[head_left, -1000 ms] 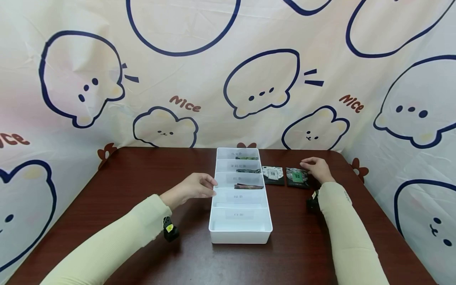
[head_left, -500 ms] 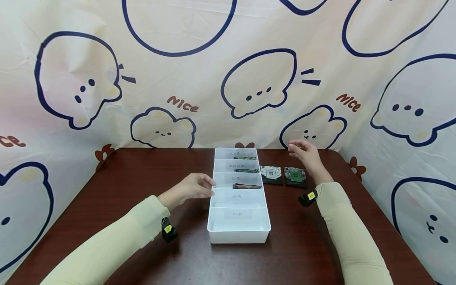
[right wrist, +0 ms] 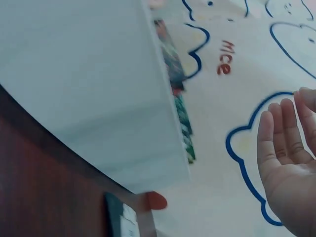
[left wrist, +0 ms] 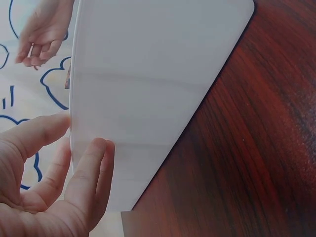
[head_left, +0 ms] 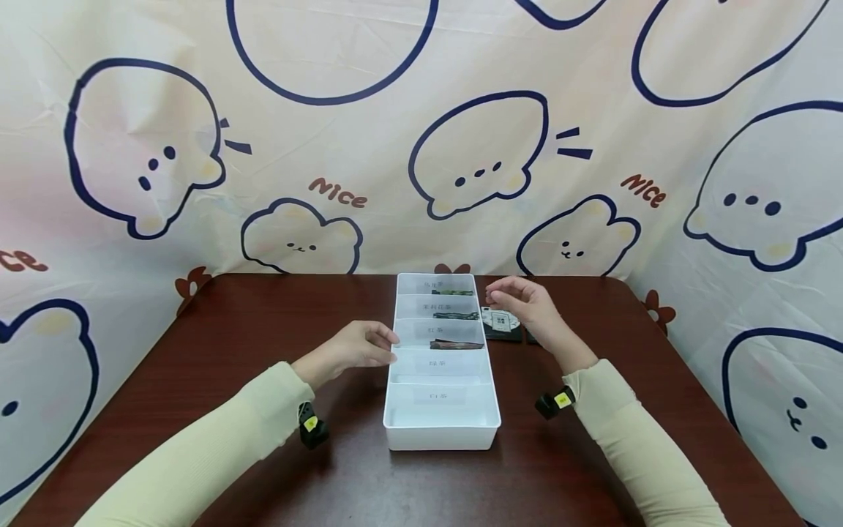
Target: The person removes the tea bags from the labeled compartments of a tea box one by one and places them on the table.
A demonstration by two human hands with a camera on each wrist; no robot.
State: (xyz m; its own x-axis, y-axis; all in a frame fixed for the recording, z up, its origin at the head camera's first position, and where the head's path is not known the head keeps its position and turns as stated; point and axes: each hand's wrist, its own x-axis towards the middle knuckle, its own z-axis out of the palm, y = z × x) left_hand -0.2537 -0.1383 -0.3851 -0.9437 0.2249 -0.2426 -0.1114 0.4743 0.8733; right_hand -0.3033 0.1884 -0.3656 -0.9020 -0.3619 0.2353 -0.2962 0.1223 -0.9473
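Packet [head_left: 500, 323] near right hand [head_left: 529, 307] (fingers loose, bare): likely light, slick; pinch edge. Left hand [head_left: 352, 346] pinches box [head_left: 441, 438].

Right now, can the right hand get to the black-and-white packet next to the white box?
Probably yes: the right hand looks empty and is close by. I see nothing lying on the packet, and the white box stands beside it, not over it.

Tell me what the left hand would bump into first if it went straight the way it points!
Most likely the white box: the left hand is right at its side, perhaps touching.
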